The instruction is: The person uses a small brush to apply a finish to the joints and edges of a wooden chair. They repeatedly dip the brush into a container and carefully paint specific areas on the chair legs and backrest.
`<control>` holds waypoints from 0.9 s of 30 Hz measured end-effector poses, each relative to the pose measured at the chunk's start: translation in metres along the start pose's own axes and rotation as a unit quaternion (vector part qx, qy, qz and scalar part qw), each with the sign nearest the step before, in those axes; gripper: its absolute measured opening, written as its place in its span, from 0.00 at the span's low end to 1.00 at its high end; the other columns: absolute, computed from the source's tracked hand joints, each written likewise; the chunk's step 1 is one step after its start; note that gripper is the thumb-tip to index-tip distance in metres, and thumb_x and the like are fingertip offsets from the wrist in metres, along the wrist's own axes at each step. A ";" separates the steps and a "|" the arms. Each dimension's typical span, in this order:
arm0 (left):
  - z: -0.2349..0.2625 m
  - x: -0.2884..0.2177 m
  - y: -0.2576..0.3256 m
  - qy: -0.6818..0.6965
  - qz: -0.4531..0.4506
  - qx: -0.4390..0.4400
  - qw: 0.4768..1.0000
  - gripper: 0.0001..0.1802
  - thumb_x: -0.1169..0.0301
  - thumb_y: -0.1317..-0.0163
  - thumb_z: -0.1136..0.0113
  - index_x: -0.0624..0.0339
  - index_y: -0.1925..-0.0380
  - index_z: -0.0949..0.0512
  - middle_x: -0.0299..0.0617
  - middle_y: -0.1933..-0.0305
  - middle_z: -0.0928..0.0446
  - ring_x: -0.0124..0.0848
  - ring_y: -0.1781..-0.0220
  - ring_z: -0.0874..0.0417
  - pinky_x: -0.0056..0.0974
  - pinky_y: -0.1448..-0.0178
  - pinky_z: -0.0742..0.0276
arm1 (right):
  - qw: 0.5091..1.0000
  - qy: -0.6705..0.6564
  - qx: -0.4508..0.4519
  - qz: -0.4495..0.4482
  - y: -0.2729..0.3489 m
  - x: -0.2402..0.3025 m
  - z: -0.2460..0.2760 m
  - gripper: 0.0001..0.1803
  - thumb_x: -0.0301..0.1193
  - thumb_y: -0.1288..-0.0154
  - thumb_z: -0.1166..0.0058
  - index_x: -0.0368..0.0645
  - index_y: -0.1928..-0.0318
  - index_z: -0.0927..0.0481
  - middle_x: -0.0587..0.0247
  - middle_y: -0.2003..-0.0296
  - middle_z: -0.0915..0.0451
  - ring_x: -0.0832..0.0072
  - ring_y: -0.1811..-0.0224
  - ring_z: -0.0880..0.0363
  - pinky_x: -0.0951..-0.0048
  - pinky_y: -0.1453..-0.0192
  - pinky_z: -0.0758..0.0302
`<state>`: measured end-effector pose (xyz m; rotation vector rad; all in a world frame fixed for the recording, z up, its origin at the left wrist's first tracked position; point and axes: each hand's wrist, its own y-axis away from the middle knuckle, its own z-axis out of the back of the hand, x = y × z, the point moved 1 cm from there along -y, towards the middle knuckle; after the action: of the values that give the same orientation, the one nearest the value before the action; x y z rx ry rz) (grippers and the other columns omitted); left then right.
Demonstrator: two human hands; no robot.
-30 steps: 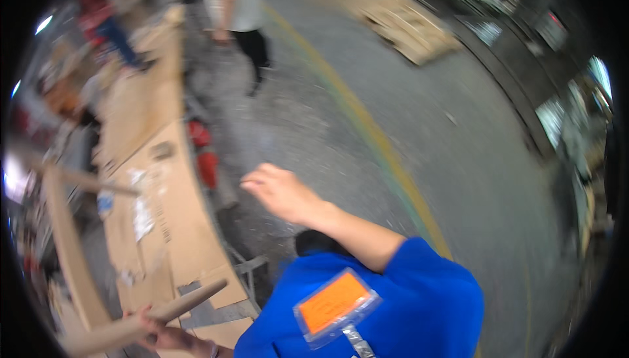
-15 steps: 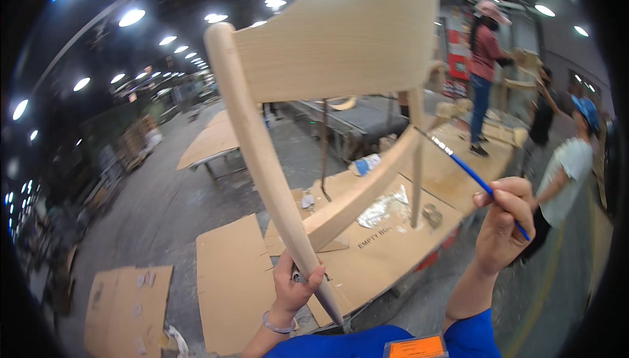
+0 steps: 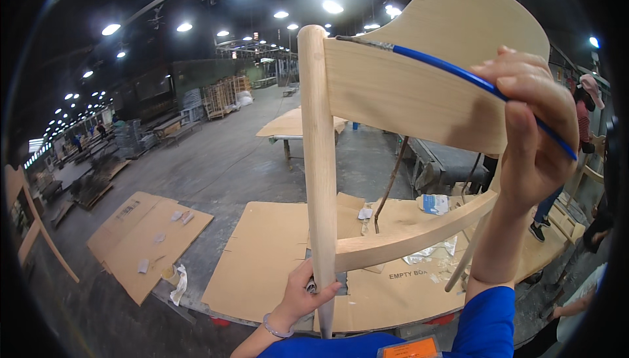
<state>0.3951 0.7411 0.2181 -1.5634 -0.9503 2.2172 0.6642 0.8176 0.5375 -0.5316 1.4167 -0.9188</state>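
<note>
A pale, unfinished wooden chair frame stands before me, with a round post, a broad curved backrest and a curved lower rail. My left hand is wrapped round the lower post; a small greyish roll, partly hidden, shows by its fingers. In my right hand is a slim blue-handled paintbrush, pinched between thumb and fingers. Its dark tip lies at the top corner of the backrest, close to where it meets the post; whether it touches the wood I cannot tell.
Cardboard sheets cover the bench under the chair, with crumpled foil and scraps on it. Another cardboard piece lies to the left, near a wooden chair part. People work at the right; one wears a pink cap.
My right hand has risen, bringing the brush from the lower rail area to the backrest's upper left corner. My view has swung left. The left hand keeps its hold on the post.
</note>
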 end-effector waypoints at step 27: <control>0.073 0.087 -0.136 -0.072 0.109 0.049 0.990 0.22 0.58 0.28 0.35 0.60 0.42 0.22 0.39 0.56 0.13 0.28 0.49 0.16 0.38 0.38 0.23 | 0.881 -0.385 -0.105 -0.255 0.022 -0.094 -0.137 0.10 0.29 0.24 0.39 0.35 0.50 0.17 0.60 0.52 0.13 0.77 0.47 0.17 0.75 0.40 0.24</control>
<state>0.2745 0.8655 0.2566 -1.5460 -0.7235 2.5133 0.5448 0.9330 0.5596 -1.3162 0.6418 -0.8136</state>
